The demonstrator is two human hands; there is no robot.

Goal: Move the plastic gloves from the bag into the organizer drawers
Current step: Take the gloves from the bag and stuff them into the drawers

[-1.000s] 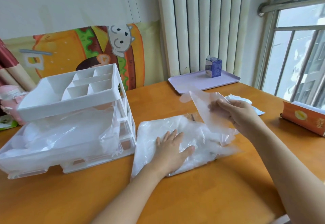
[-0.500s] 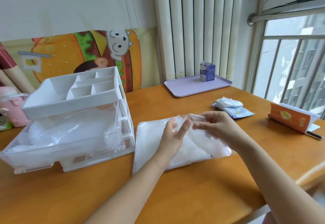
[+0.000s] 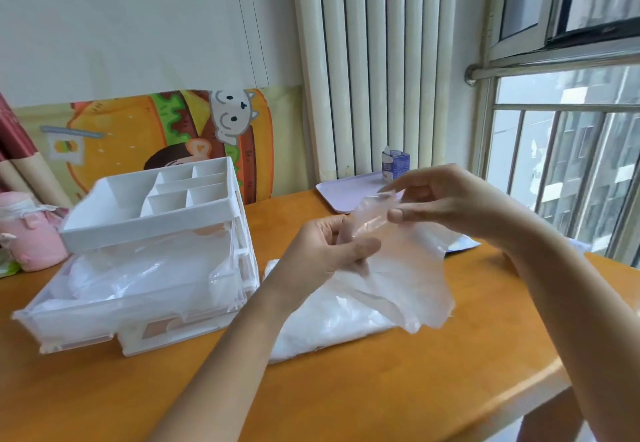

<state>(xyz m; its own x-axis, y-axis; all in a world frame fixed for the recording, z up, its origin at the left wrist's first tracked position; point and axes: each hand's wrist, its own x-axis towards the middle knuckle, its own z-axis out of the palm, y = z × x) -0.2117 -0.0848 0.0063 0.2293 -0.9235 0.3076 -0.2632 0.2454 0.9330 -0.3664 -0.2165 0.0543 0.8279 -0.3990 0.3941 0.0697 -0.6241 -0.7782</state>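
A clear plastic glove (image 3: 405,271) hangs in the air above the table, pinched at its upper end between my left hand (image 3: 332,247) and my right hand (image 3: 446,199). Under it the flat clear bag of gloves (image 3: 332,327) lies on the wooden table. To the left stands the white organizer (image 3: 152,219), with divided compartments on top. Its upper clear drawer (image 3: 104,306) is pulled out and holds crumpled clear plastic gloves.
A lilac tray (image 3: 343,192) with a small blue carton (image 3: 394,164) sits at the back by the radiator. A pink soft item (image 3: 27,230) lies at the far left. The table's edge (image 3: 519,403) runs close on the right, beside the window.
My left hand left the bag and joined the right hand on the glove. Both hands then lifted the glove up off the bag.
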